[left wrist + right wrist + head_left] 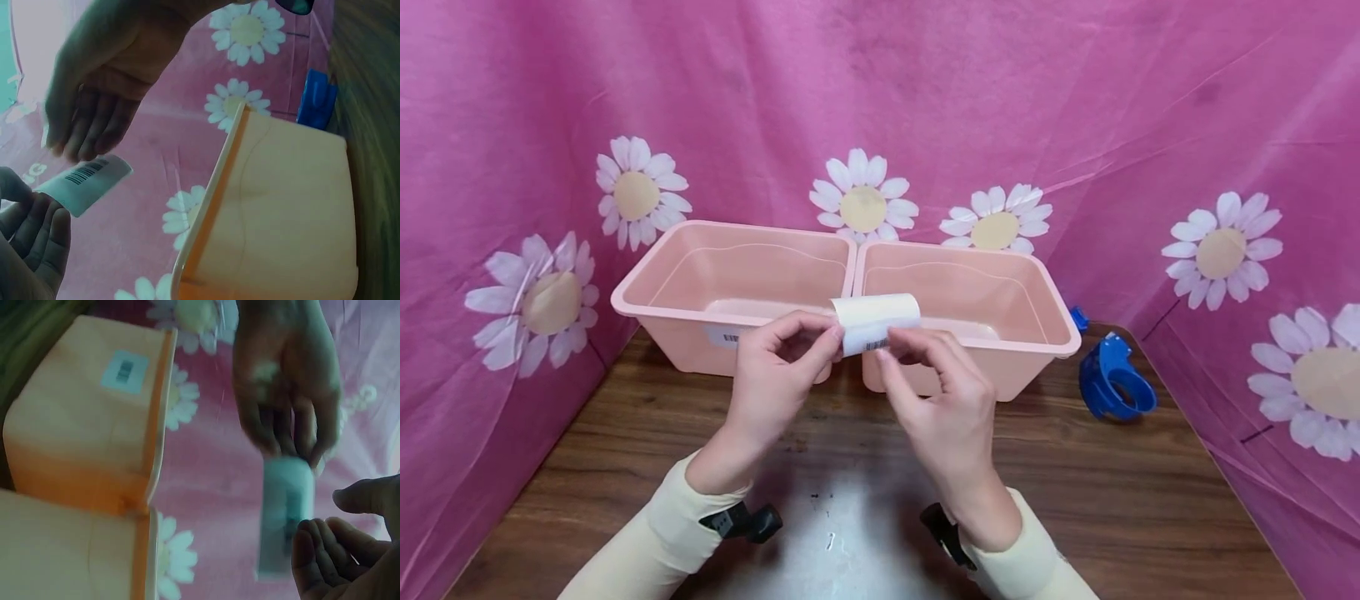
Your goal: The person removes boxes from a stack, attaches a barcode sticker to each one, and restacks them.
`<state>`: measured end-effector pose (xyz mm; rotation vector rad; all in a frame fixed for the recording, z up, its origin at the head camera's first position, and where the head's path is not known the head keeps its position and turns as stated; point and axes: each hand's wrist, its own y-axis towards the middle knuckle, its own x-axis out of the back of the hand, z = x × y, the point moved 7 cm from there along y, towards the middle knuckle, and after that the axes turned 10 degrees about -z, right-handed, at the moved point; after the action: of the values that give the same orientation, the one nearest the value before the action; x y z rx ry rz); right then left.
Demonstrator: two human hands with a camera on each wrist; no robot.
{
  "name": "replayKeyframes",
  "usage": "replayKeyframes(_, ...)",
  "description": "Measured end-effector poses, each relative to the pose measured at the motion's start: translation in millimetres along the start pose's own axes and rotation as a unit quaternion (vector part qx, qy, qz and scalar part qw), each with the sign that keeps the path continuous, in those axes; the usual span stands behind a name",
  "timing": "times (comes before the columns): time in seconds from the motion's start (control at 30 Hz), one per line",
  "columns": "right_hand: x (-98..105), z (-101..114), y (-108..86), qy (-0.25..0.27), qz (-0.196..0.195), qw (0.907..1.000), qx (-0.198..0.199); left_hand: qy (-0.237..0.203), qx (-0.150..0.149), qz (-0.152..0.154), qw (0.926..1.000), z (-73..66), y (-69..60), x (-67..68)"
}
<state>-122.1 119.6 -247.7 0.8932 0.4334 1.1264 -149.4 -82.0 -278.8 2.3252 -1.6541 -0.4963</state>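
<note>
A small curved white label (876,321) with a barcode is held up in front of the two pink bins. My left hand (778,358) pinches its left end between thumb and fingers, also seen in the left wrist view, where the left hand (34,240) is at the lower left. My right hand (943,392) is at the label's lower right edge, by the barcode. In the right wrist view, the right hand (356,550) has its fingertips at the label's edge, its thumb apart from them. Whether those fingertips touch the label is unclear.
Two pink bins, a left one (681,333) and a right one (1026,371), stand side by side on the wooden table (1075,517). A blue tape dispenser (1097,383) sits right of them. A pink curtain (760,108) with white flowers surrounds the table.
</note>
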Motion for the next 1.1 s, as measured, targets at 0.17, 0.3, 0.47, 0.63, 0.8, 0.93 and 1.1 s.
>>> replayKeyframes(0.17, -5, 10, -8.7, 0.004, 0.002, 0.9999, 0.013, -0.022, -0.030, 0.013, 0.9992, -6.8, -11.1, -7.1)
replayKeyframes(0.3, -6, 10, -10.4, 0.009, 0.012, 0.9999, -0.007, -0.028, -0.041, 0.025, 0.9984, -10.0, -15.3, -9.3)
replayKeyframes(0.47, -6, 9, -10.6, 0.023, 0.021, 0.9991, -0.030, -0.025, -0.064, 0.037, 0.9970, -13.8, -17.6, -10.8)
replayKeyframes(0.63, -6, 11, -10.6, 0.027, 0.023, 0.9989, -0.031, -0.012, -0.097, 0.037, 0.9946, -17.9, -18.7, -12.1)
replayKeyframes(0.8, -6, 10, -11.0, 0.027, 0.022, 0.9990, -0.029, -0.006, -0.120, 0.038, 0.9920, -19.4, -20.1, -12.5)
replayKeyframes(0.93, -6, 9, -11.0, 0.041, 0.015, 0.9984, -0.037, -0.008, -0.133, 0.043, 0.9901, -20.7, -20.9, -12.6)
replayKeyframes(1.1, -5, 10, -10.7, 0.055, 0.011, 0.9974, -0.044, -0.020, -0.132, 0.057, 0.9894, -22.2, -20.7, -13.2)
